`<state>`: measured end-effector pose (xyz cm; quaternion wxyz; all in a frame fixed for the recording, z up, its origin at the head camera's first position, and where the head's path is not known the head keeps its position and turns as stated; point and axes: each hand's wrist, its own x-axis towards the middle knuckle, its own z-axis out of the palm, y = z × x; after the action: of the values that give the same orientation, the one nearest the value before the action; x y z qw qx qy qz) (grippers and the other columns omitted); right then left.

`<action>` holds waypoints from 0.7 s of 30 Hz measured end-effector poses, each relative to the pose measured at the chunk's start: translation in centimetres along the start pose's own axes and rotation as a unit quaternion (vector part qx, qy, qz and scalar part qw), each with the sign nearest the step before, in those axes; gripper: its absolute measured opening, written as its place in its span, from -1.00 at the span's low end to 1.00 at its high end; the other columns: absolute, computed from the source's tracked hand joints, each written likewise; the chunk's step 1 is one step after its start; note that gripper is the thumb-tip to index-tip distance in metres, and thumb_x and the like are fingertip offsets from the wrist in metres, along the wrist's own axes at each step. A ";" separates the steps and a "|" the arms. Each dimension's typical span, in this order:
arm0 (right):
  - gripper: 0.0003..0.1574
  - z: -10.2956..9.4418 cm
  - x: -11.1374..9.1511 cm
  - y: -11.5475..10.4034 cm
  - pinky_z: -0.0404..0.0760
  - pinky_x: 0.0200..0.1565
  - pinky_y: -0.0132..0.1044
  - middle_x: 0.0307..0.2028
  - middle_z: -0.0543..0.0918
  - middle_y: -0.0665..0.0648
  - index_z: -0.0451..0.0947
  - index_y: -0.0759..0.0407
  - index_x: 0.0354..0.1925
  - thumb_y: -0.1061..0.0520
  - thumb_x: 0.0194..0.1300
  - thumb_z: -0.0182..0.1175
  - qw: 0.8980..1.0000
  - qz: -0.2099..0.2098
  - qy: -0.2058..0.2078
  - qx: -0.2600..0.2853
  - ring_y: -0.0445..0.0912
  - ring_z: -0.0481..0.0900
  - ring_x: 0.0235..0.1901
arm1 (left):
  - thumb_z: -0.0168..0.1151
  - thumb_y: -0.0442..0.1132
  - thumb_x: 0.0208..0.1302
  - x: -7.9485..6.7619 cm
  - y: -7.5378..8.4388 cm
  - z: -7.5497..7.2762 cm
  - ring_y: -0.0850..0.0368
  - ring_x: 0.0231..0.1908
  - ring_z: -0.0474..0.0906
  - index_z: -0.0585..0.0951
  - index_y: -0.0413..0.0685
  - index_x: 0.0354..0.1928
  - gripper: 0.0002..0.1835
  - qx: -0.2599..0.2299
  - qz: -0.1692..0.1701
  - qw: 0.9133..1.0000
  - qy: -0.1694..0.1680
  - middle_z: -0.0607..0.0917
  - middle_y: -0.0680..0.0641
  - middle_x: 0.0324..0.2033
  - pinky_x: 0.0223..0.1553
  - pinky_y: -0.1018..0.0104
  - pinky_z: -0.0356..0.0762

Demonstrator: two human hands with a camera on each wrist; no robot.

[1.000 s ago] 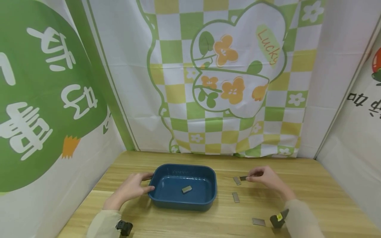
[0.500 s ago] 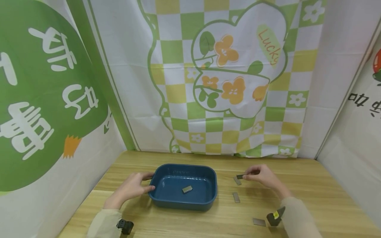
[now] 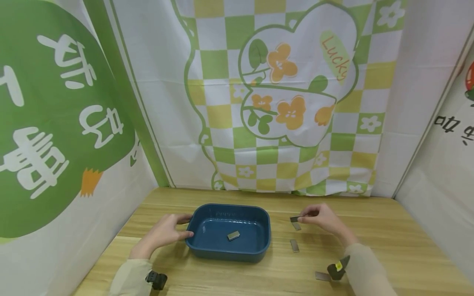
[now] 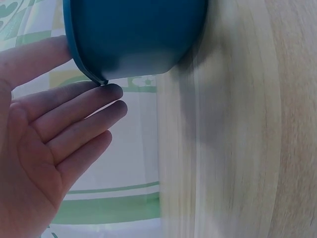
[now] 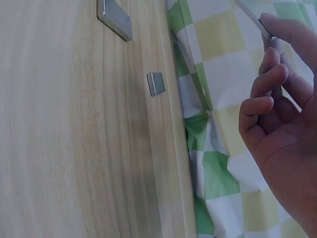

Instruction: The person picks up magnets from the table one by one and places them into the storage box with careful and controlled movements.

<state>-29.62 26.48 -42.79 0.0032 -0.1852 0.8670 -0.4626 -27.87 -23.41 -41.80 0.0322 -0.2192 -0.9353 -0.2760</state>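
Observation:
My left hand point(image 3: 168, 234) is at the left end of a dark blue rectangular plastic box point(image 3: 229, 255), fingers and thumb touching its rim. In the left wrist view, these fingers point(image 4: 81, 126) are fairly straight. My right hand point(image 3: 324, 220) pinches a small flat metal block point(image 3: 295, 219) between thumb and fingertips. Seen from the right wrist, that block point(image 5: 255, 20) is above the tabletop, tilted. Beneath it on the table lies another metal block point(image 3: 296, 226). Inside the box rests a similar, thicker-looking block point(image 3: 233, 235).
Right of the box, a metal block point(image 3: 294, 246) lies on the wooden table point(image 3: 207, 279). Another block point(image 3: 322, 276) lies nearer the front, partly covered by the right wrist camera point(image 3: 336, 271). Printed cloth point(image 3: 281, 164) hangs behind the table.
My right hand has moved left with its metal block, which is now above the one lying on the table. The left hand and the box have stayed about where they were.

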 end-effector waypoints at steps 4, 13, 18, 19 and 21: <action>-0.70 0.3 0.3 -0.1 0.62 -0.34 -0.22 -0.37 0.68 0.11 0.65 0.25 -0.28 0.03 0.13 0.36 1.000 0.000 -0.005 -0.002 -0.17 0.56 -0.43 | 0.42 -0.09 0.06 0.0 -0.1 0.0 -0.15 0.06 0.58 0.55 -0.20 0.13 -0.41 0.000 0.001 1.000 0.000 0.65 -0.20 0.04 0.11 -0.11 0.47; -0.79 0.8 -0.1 -4.9 0.56 -0.37 -0.35 -0.37 0.68 0.19 0.65 0.34 -0.30 0.18 0.16 0.31 1.000 -0.008 -0.019 -0.004 -0.19 0.54 -0.45 | 0.42 -0.09 0.05 0.0 -0.1 -0.1 -0.14 0.06 0.58 0.54 -0.20 0.14 -0.39 -0.008 -0.003 1.000 -0.005 0.64 -0.20 0.05 0.10 -0.11 0.47; -0.79 1.3 0.9 -3.8 0.55 -0.39 -0.38 -0.37 0.68 0.16 0.66 0.30 -0.30 0.15 0.17 0.32 1.000 -0.016 -0.024 -0.008 -0.10 0.56 -0.43 | 0.42 -0.08 0.04 0.0 -0.1 -0.1 -0.13 0.06 0.58 0.55 -0.19 0.14 -0.39 -0.007 -0.004 1.000 -0.004 0.65 -0.19 0.05 0.11 -0.11 0.47; -0.79 1.4 1.2 -3.4 0.55 -0.39 -0.37 -0.37 0.68 0.15 0.66 0.29 -0.30 0.14 0.16 0.32 1.000 -0.016 -0.024 -0.009 -0.10 0.56 -0.43 | 0.42 -0.08 0.04 0.1 -0.1 -0.1 -0.13 0.06 0.58 0.55 -0.19 0.14 -0.39 -0.007 -0.004 1.000 -0.003 0.65 -0.19 0.05 0.11 -0.11 0.47; -0.78 1.6 1.7 -2.6 0.56 -0.39 -0.35 -0.38 0.68 0.13 0.67 0.26 -0.30 0.11 0.16 0.33 1.000 -0.017 -0.023 -0.010 -0.10 0.56 -0.43 | 0.43 -0.07 0.04 0.1 -0.1 -0.1 -0.12 0.06 0.59 0.55 -0.19 0.14 -0.39 -0.006 -0.003 1.000 -0.003 0.65 -0.18 0.04 0.10 -0.11 0.47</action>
<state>-30.13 23.38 -41.33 0.0138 -0.2107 0.8680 -0.4494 -28.00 -23.55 -41.75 0.0276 -0.2170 -0.9344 -0.2813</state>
